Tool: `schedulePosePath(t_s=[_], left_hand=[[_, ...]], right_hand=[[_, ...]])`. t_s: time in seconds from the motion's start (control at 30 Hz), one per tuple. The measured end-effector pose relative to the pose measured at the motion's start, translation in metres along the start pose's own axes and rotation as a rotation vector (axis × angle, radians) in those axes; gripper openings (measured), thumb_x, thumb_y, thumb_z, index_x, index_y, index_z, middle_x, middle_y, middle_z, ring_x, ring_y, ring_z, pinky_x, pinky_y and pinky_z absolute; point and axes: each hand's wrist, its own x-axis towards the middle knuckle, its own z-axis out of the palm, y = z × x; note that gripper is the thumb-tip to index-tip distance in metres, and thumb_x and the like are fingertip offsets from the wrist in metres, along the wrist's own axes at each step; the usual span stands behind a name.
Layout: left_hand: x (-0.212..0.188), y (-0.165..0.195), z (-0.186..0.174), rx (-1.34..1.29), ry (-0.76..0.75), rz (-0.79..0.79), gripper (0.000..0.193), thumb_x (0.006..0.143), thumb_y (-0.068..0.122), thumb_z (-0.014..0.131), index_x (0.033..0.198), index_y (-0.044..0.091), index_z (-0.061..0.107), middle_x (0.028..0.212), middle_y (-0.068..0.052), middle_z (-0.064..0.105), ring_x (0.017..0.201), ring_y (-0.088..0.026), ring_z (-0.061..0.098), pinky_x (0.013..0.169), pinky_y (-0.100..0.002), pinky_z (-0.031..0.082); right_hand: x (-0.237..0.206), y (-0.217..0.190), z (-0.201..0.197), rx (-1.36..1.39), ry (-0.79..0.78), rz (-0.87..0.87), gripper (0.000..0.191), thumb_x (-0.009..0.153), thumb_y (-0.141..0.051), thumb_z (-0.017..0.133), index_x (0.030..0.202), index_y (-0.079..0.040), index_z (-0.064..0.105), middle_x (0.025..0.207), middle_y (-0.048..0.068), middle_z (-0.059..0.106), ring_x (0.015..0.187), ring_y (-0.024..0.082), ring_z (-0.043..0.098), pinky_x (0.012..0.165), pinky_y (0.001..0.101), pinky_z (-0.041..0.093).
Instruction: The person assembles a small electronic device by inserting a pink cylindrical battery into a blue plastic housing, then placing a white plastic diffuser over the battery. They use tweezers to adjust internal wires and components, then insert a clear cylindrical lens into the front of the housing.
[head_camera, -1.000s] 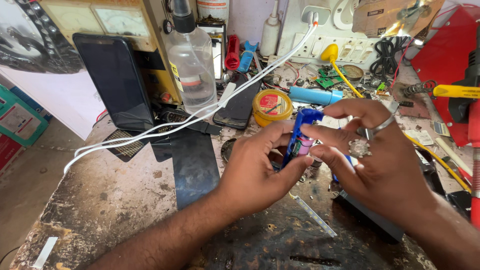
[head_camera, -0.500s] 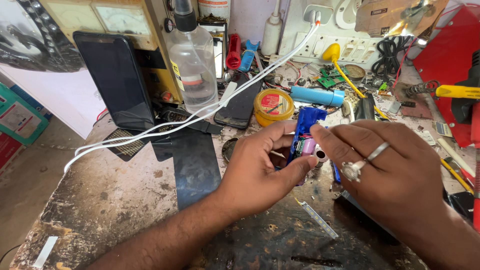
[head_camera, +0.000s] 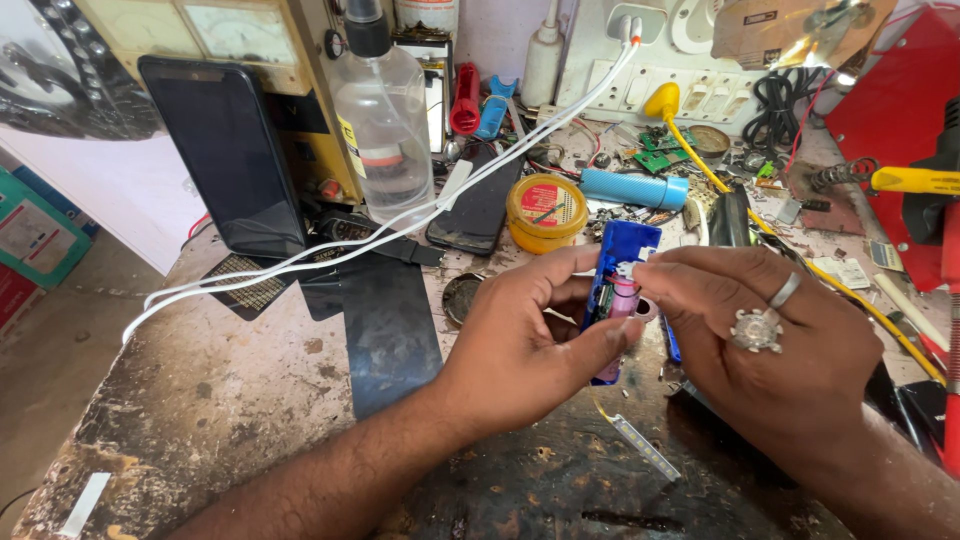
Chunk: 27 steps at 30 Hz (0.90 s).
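Note:
My left hand (head_camera: 525, 345) grips a small blue plastic case (head_camera: 620, 260) that is open on one side, with a pink cylindrical cell and a bit of green circuit board showing inside. My right hand (head_camera: 765, 340), wearing two rings, pinches at the top of the case's insides with thumb and forefinger. A thin yellow wire runs down from the case to a white LED strip (head_camera: 645, 447) lying on the dark bench. Both hands hover just above the worn bench top (head_camera: 200, 400).
Behind the hands are a yellow tin of paste (head_camera: 545, 210), a light blue cylinder (head_camera: 633, 187), a clear spray bottle (head_camera: 385, 120), a black phone (head_camera: 225, 155) leaning upright, another phone (head_camera: 482, 205) lying flat, a white cable (head_camera: 330, 250), tools and board scraps, and a soldering iron stand (head_camera: 925, 185).
My right hand has turned from spread fingers over the case to a thumb-and-forefinger pinch at its top. The left hand keeps its hold, and the case has risen slightly.

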Motion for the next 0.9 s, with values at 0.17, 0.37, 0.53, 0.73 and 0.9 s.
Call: schedulePosePath(t_s=[0.17,0.37,0.53,0.73,0.9], left_hand=[[0.002,-0.008,0.001,-0.054,0.012,0.031,0.048,0.096,0.004,0.071,0.142,0.001,0.056,0.108,-0.007,0.075,0.087,-0.005,0.067,0.074,-0.024,0.061],[-0.005,0.000,-0.002,-0.033,0.004,0.072,0.050,0.097,0.004,0.072,0.144,0.001,0.054,0.111,-0.008,0.075,0.090,-0.006,0.069,0.078,-0.023,0.061],[-0.013,0.003,-0.007,0.049,0.010,0.152,0.049,0.097,0.005,0.073,0.142,0.002,0.055,0.120,-0.008,0.075,0.105,-0.009,0.070,0.088,-0.027,0.062],[-0.015,0.005,-0.008,0.223,0.042,0.284,0.048,0.097,0.007,0.075,0.141,0.003,0.056,0.125,-0.009,0.075,0.118,-0.015,0.073,0.098,-0.030,0.063],[-0.013,0.003,-0.008,0.248,0.042,0.316,0.048,0.098,0.007,0.075,0.141,0.003,0.056,0.126,-0.010,0.075,0.119,-0.016,0.074,0.101,-0.031,0.063]], right_hand=[[-0.009,0.001,0.000,0.176,-0.009,0.135,0.014,0.097,-0.004,0.071,0.109,-0.011,0.073,0.107,0.008,0.075,0.098,0.018,0.075,0.084,0.0299,0.059],[-0.006,-0.004,-0.001,0.230,-0.017,0.140,0.009,0.098,-0.008,0.072,0.106,-0.011,0.074,0.107,0.007,0.075,0.096,0.014,0.074,0.082,0.0275,0.058],[-0.005,-0.012,-0.003,0.218,-0.008,0.137,0.008,0.095,-0.009,0.076,0.103,-0.012,0.075,0.107,0.007,0.073,0.092,0.012,0.071,0.077,0.0257,0.057],[-0.006,-0.015,-0.006,0.253,-0.003,0.122,0.013,0.094,-0.009,0.077,0.105,-0.013,0.074,0.107,0.006,0.072,0.093,0.011,0.071,0.078,0.0255,0.057],[-0.008,-0.013,-0.005,0.233,-0.006,0.103,0.015,0.092,-0.007,0.079,0.105,-0.015,0.075,0.107,0.005,0.072,0.094,0.012,0.071,0.076,0.0241,0.056]])
